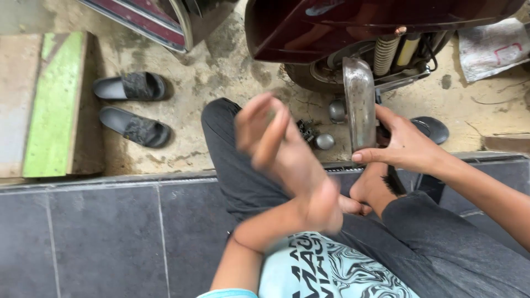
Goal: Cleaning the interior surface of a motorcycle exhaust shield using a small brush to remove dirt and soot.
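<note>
Two black slippers point(131, 106) on the concrete, side by side. One dark red scooter point(353, 27). One chrome exhaust pipe point(360, 105). Two small round metal caps point(325, 141). Two hands: one left hand point(276, 146), one right hand point(400, 143). One green-painted plank point(55, 105).

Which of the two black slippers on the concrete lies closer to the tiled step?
The lower slipper, angled with its toe end pointing right and down, lies closer to the tiled step. The other slipper sits above it, farther from the step.
</note>
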